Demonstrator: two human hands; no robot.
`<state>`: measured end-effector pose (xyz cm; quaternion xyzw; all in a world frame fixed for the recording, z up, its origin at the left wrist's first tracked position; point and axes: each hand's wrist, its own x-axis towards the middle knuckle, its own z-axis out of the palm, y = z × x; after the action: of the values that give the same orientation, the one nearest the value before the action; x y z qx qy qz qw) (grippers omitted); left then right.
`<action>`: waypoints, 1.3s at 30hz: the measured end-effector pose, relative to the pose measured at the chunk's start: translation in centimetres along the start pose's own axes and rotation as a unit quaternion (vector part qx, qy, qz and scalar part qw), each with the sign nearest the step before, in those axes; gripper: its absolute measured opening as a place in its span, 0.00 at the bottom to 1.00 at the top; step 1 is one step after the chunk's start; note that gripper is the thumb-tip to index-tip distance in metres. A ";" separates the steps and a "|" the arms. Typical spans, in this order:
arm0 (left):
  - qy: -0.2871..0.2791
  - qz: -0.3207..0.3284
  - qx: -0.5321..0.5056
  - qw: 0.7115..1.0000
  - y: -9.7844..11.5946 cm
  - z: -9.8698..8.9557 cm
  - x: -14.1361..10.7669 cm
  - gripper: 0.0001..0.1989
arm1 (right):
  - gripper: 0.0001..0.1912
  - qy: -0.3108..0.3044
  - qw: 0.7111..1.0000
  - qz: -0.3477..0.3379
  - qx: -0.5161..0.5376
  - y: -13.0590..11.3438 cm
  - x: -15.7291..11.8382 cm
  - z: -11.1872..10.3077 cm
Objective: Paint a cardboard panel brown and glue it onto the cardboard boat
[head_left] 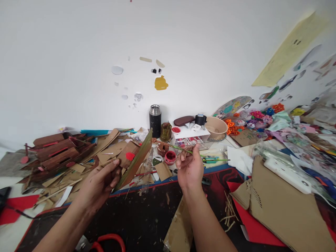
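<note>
My left hand [103,176] is closed round the lower edge of a long, pointed cardboard piece [138,159], painted green and reddish brown and held up at a slant. Between the curled fingers of my right hand [191,166] is a thin paintbrush [181,148] with a green handle, lying nearly level. Its tip points left at the painted piece, over an open pot of brown paint [163,149]. A small jar of dark red paint [170,158] stands just left of my right hand. Behind the pots is a jar of murky liquid [166,132].
Brown model boats [61,148] and cardboard scraps [107,150] cover the left side. A black flask [155,120], a white box [190,132] and a beige bowl [216,127] stand against the wall. Red-handled scissors [111,238] lie in front; a cardboard sheet [286,206] lies right.
</note>
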<state>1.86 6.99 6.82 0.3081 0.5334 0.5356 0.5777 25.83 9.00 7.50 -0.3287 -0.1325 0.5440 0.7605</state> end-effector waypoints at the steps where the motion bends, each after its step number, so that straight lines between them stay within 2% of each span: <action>1: 0.002 -0.001 -0.004 1.000 0.1 0.0 0.0 0.24 | 0.27 0.002 1.000 0.005 -0.002 0.0 -0.1 0.1; 13: 0.000 -0.005 -0.022 1.000 -0.2 -0.3 0.2 0.24 | 0.26 0.019 1.000 0.011 -0.001 0.0 0.1 0.2; 22: -0.011 0.003 -0.049 0.999 -0.3 -0.8 0.5 0.22 | 0.29 -0.008 1.000 0.022 -0.020 0.8 -0.3 0.0; 34: 0.013 -0.005 -0.060 0.998 0.2 -0.3 0.1 0.23 | 0.28 0.002 0.999 0.027 -0.026 0.7 -0.4 0.2; 39: 0.003 -0.006 -0.054 0.999 0.2 -0.3 0.2 0.21 | 0.29 0.003 0.999 0.031 -0.035 0.9 -0.4 0.2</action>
<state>1.46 7.15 6.84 0.2715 0.5070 0.5614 0.5949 24.84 8.90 7.13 -0.3609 -0.1385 0.5617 0.7315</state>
